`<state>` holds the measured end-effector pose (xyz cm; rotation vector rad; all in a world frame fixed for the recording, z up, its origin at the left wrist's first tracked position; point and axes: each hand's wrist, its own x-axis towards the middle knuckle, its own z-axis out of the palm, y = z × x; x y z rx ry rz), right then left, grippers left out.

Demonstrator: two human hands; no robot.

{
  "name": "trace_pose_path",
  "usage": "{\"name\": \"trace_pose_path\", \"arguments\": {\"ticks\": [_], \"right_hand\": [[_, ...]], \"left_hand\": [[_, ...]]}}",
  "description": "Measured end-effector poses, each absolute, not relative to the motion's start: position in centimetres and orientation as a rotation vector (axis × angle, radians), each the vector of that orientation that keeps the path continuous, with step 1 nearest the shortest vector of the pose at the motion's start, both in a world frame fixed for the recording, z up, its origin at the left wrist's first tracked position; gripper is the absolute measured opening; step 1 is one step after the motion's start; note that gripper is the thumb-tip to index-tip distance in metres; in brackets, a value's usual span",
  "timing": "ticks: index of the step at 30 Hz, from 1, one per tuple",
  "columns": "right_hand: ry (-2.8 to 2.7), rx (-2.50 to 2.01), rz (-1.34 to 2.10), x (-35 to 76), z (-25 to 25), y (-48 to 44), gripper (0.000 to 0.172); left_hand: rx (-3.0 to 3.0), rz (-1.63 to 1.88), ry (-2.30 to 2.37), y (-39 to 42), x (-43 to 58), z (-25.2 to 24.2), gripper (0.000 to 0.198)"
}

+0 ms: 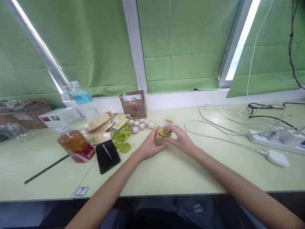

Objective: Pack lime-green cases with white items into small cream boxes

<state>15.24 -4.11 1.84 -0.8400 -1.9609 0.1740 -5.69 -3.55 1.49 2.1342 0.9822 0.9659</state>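
Well left of the small carton (159, 140) we see a bottle of reddish drink (77, 146), then a black tablet (102, 163) with a white stylus on it. Nearer the carton, still to its left, lie several green cases (125, 147), and behind them a clear tray (142, 124) of white pieces. Our left hand (152, 142) curls around the carton's left side, thumb along the near face. The carton leans in that grip, its pale flap up on the far right; our fingers hide too much for us to tell its long axis. A green piece (163, 132) sits at the carton's mouth, right of our left palm and directly left of our right hand (177, 136), whose thumb and forefinger seem to pinch it. Well right of the carton lies a white power strip (254, 137).
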Motion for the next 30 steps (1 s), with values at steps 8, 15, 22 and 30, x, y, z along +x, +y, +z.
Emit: {"name": "trace_pose_path", "arguments": {"ticks": [8,15,22,30], "right_hand": [[-1.99,-0.705,0.025,14.7,2.1,-4.6,0.019],[-1.873,-0.755,0.099,15.2,1.8,-4.1,0.015],[-1.92,-0.736,0.199,15.2,1.8,-4.3,0.018],[-1.626,-0.858,0.629,15.1,1.8,-3.8,0.029]], "left_hand": [[1.962,0.977,0.913,-4.5,-3.8,1.0,0.069],[2.013,1.318,1.189,-3.9,-4.4,1.2,0.053],[2.218,1.219,1.077,-3.9,-4.8,2.1,0.028],[2.2,1.214,1.056,-3.7,-5.2,2.5,0.034]]}}
